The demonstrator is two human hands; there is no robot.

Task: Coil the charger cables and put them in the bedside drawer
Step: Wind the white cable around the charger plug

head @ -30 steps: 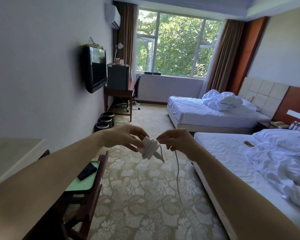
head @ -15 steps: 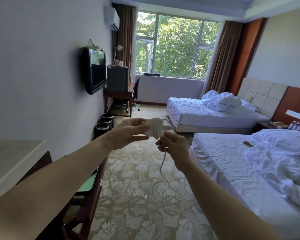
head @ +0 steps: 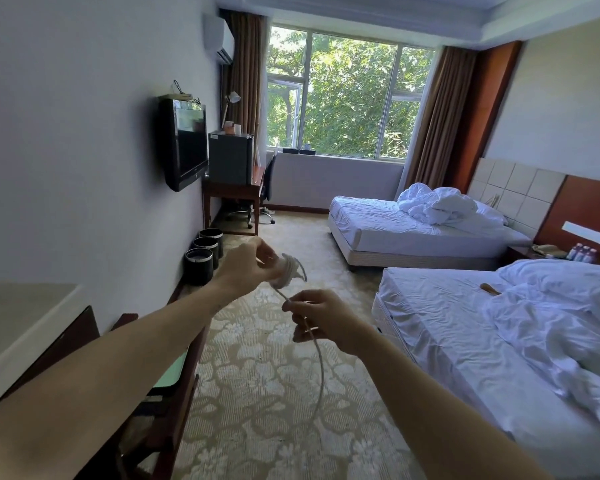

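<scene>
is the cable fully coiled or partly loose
Partly coiled: the cable wraps the charger in the left hand; a long length hangs from the right hand.

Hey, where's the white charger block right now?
In the head view the white charger block sits near the middle, gripped by the left hand over the patterned carpet, up and left of the right hand, which pinches its loose white cable.

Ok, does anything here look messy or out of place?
The far bed has its duvet bunched at the head; the near bed has rumpled bedding and a small brown object lying on it.
</scene>
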